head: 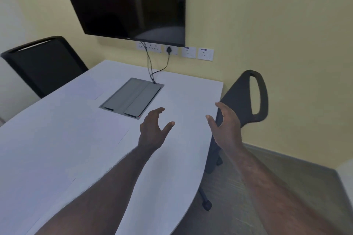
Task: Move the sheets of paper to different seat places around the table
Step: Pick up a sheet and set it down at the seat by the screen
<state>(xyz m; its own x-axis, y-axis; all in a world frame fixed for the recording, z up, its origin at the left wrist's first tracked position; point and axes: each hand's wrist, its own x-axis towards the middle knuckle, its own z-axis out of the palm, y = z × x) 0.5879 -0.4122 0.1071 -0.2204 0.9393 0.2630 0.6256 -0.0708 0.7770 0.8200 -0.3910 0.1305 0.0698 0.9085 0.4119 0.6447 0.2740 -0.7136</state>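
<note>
Sheets of white paper lie flat on a white counter (pixel 57 139), so pale against it that only faint edge lines give them away. One sheet (pixel 95 139) lies left of the grey cable hatch (pixel 131 98) set into the counter's middle and nearer the camera, its right edge running as a thin slanted line. Another sheet (pixel 38 192) seems to lie nearer the camera again, shown by a similar faint edge, and a third (pixel 84 87) may rest left of the hatch toward the far end; how many there are cannot be told.

Both hands hover above the counter, near side and right of the hatch, empty, fingers spread and lightly curled. The left hand (pixel 152 129) hangs just past the hatch's near corner; the right hand (pixel 225 126) is over the counter's right edge, in front of a dark office chair (pixel 246 99).

The nearest visible sheet lies to the left of the left hand, with its long axis seemingly running away from the camera. The left hand is plainly the closer one to it.

Another black chair (pixel 44 63) stands at the far left, under a wall-mounted screen (pixel 129 2).
</note>
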